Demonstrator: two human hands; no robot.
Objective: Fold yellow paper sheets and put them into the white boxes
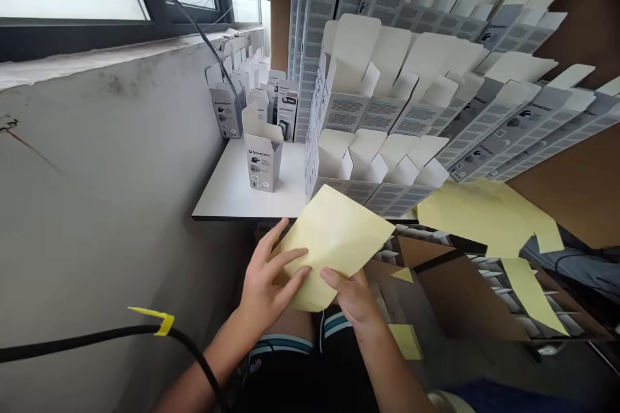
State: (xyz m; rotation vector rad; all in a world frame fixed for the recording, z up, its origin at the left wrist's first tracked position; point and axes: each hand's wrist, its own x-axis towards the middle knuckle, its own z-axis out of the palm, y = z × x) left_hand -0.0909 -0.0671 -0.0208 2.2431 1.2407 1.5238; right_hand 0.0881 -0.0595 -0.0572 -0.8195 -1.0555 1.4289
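A pale yellow sheet of paper (339, 226) is held tilted above my lap, just in front of the table's edge. My right hand (356, 297) grips its lower right side, thumb on top and fingers hidden beneath. My left hand (268, 277) lies at the sheet's left side with its fingers apart, the fingertips over the paper. Past the sheet, one open-topped grey and white box (263, 158) stands upright on the white table (225, 184). Rows of similar boxes (382, 103) with raised flaps stand to its right.
More boxes (226, 110) stand by the wall at the back left. Yellow sheets (469, 213) lie at the right, above cartons (436, 271) filled with boxes. A black cable (92, 335) with yellow tape crosses the lower left. A grey wall (97, 206) bounds the left side.
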